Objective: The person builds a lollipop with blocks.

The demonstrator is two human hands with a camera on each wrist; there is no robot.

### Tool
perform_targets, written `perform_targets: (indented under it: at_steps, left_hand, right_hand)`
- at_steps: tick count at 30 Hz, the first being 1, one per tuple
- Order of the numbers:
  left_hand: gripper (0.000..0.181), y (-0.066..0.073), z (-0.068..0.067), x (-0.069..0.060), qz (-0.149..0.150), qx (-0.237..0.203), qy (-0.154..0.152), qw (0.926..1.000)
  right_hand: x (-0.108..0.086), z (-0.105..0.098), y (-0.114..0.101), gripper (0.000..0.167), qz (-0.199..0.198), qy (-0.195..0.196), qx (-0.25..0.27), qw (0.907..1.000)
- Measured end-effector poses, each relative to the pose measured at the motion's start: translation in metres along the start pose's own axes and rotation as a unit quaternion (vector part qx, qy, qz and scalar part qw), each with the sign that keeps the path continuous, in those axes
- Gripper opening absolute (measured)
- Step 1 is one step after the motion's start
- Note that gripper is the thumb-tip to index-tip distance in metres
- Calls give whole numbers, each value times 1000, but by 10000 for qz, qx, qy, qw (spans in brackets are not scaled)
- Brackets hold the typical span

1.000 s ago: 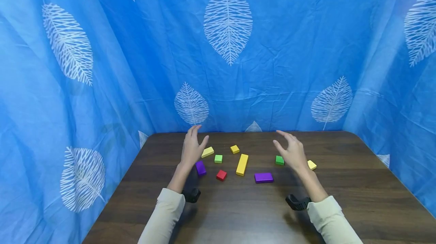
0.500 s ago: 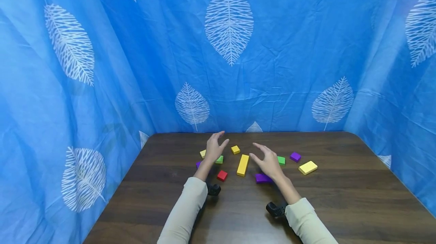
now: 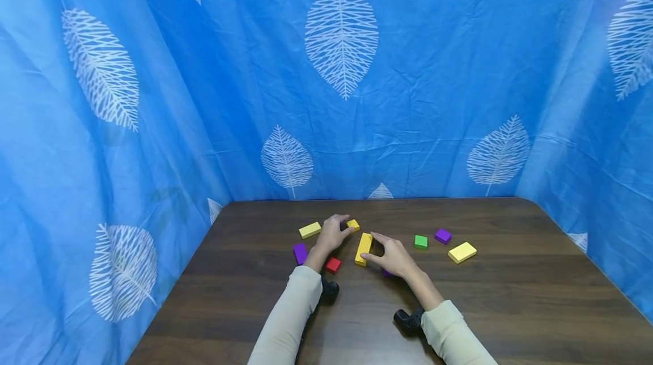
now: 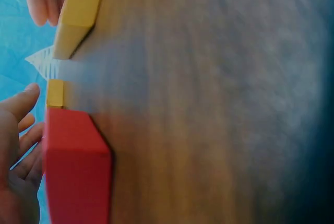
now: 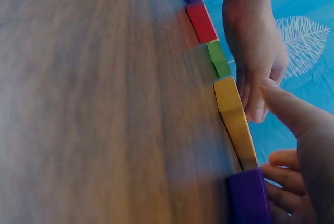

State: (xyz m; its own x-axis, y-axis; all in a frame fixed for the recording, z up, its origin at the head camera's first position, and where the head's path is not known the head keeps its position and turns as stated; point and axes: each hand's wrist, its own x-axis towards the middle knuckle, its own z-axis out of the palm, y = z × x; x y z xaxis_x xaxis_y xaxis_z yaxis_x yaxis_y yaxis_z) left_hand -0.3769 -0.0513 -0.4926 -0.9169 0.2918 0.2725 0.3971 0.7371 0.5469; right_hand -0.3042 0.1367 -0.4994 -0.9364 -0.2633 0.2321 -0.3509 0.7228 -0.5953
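We see the long yellow block (image 3: 364,245) on the surface (image 3: 515,302), just left of our right hand (image 3: 394,255), whose thumb and fingers stand apart; if they touch it, we cannot tell. Our left hand (image 3: 333,234), also spread, is beside the small yellow block (image 3: 353,225). We judge both light, stiff, slightly slippery; pinching opposite sides at the middle seems best.
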Motion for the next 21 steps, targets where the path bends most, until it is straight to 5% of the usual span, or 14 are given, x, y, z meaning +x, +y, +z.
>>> perform_targets:
  at_steps: [8,21]
  left_hand:
    - [41,-2,5,2,-226,520,-207,9982]
    - [35,-2,7,3,-291,536,-63,9981]
  right_hand:
    - [-1,3,-2,96,-127,-273,-235,9993]
    - [0,6,3,85,-356,-209,-346,9986]
